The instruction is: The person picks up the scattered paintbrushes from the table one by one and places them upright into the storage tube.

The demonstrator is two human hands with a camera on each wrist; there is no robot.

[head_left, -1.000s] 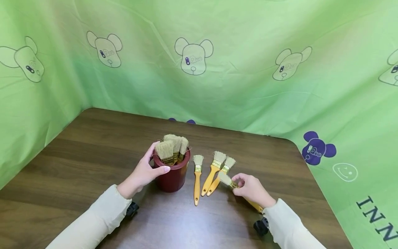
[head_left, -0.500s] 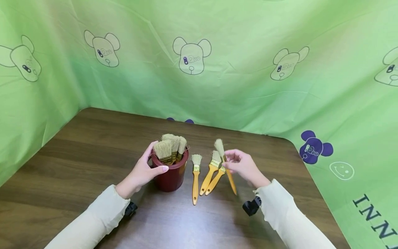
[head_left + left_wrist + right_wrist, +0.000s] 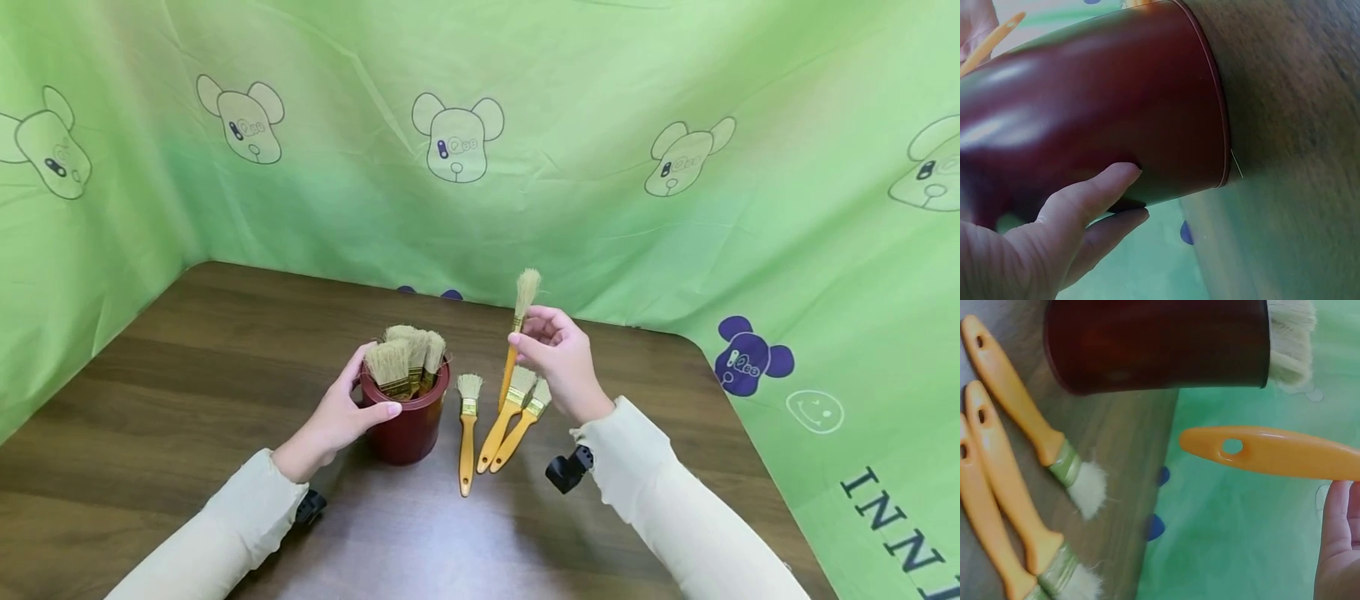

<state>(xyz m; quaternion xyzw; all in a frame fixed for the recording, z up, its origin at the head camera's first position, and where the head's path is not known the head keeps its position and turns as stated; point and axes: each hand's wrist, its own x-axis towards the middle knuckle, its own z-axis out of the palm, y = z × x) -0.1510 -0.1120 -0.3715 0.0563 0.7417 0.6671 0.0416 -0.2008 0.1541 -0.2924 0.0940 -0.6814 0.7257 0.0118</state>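
Observation:
My left hand (image 3: 337, 417) grips the dark red cup (image 3: 405, 433) near its rim, thumb in front and fingers round the far left side. Several paintbrushes (image 3: 390, 362) stand in the cup with bristles up. In my right hand (image 3: 558, 354), thumb and fingers pinch a paintbrush (image 3: 510, 362) upright by the upper handle, bristles on top, right of the cup and raised over the table. The right wrist view shows this brush's handle (image 3: 1272, 450) with its hanging hole. In the left wrist view, the fingers (image 3: 1094, 194) lie along the cup's smooth wall (image 3: 1116, 94).
Three paintbrushes with yellow handles lie on the wooden table (image 3: 187, 400): one alone (image 3: 467, 433) just right of the cup, and a pair (image 3: 498, 433) (image 3: 521, 429) side by side. A green printed cloth (image 3: 337, 208) hangs behind and around the table.
My right hand has lifted the paintbrush off the table at the right, turned it upright and carried it up and left toward the cup. The left hand keeps its hold on the cup.

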